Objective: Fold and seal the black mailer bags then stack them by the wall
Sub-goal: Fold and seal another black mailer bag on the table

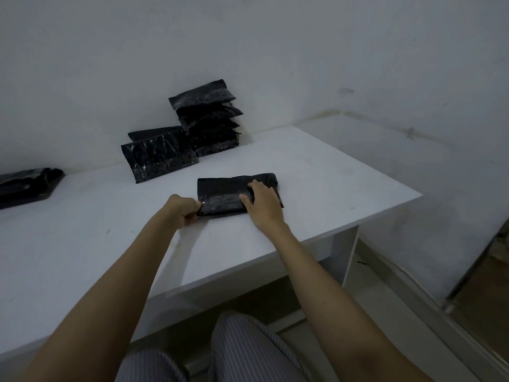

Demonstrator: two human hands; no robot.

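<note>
No writing, label or number can be read here; the black bags (237,194), the white table (316,172) and the wall (248,37) show none.

We are seeing a mailer bag (220,188) lying on the bench (316,172) between the left hand (184,210) and right hand (263,204), a stack of bags (209,119) standing behind it by the wall (110,64), and loose bags (24,186) lying far left.

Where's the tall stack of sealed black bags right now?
In the head view the tall stack stands at the table's far edge against the wall, centre-left, with a leaning bag touching its left side.
</note>
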